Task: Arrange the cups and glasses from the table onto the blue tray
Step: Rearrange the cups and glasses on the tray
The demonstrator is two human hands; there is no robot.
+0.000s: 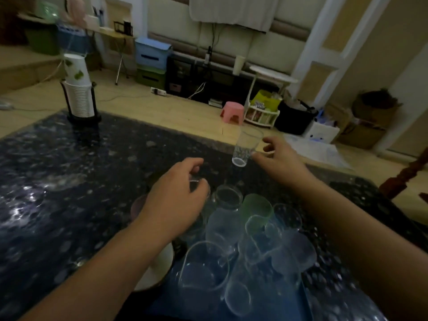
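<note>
1. The right hand (pixel 281 158) reaches forward over the dark speckled bench (pixel 58 181). Its thumb and fingers are spread loosely, with the thumb tip touching the lower side of a tall clear drinking glass (pixel 246 147). The grip is not closed around the glass.

2. That clear glass is tilted, its rim leaning away from the person. Its base appears to sit just off the bench near the far edge, though blur makes this hard to confirm. It lies just left of the right hand and beyond the left hand.

3. The left hand (pixel 178 195) is curled downward, fingers bent over the rim of a small clear glass (pixel 196 188). It is a light, claw-like hold from above.

4. Below and between both hands lies the blue flat tray (pixel 203 306), with a cluster of clear glasses (pixel 203 267) crowded on it. Some are upright and some lean against each other.

5. A frosted green cup (pixel 257 209) stands in the cluster, just right of the left hand's fingers.

6. A white bowl with a dark rim (pixel 159 269) sits under the left forearm, beside the tray's left edge.

7. Far to the left of both hands, a stack of white paper cups in a black wire holder (pixel 80 98) stands near the bench's far corner.
</note>
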